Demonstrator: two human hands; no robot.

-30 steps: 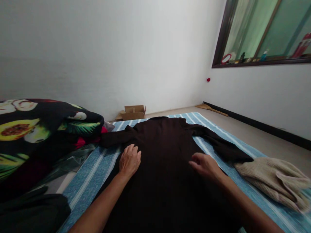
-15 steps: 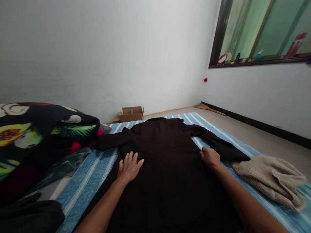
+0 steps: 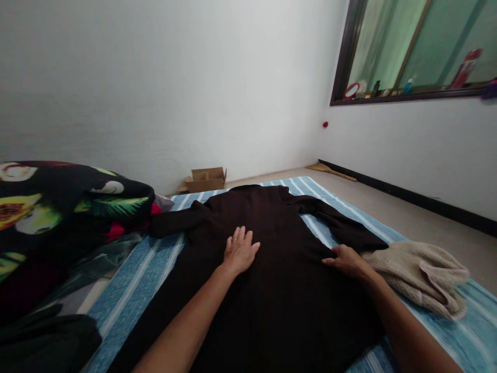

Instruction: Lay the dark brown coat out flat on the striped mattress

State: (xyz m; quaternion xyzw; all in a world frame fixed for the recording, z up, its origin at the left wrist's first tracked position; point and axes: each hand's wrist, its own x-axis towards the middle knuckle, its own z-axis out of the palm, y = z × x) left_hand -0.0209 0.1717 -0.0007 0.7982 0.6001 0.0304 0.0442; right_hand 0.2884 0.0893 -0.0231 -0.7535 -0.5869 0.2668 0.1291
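A long dark garment [image 3: 267, 290] lies spread out before me, its collar at the far end and a sleeve out to each side. My left hand [image 3: 240, 251] rests flat on the middle of its upper part, fingers stretched out. At the garment's right side edge, below the sleeve, is my right hand [image 3: 345, 260]. Its thumb lies over the cloth and its other fingers curl at the edge, partly hidden. Beneath the garment is a blue and white striped sheet [image 3: 132, 290].
A fruit-patterned black cloth [image 3: 77, 202] is heaped at the left, with a dark cloth [image 3: 50, 334] nearer me. A beige knitted piece [image 3: 423, 274] lies at the right. Beyond the sheet are a cardboard box [image 3: 208, 180], white walls and a window ledge with small items.
My left hand has moved right from the garment's left side to its middle. The right hand's thumb now extends over the cloth, and the garment's lower right edge has shifted left, baring some sheet.
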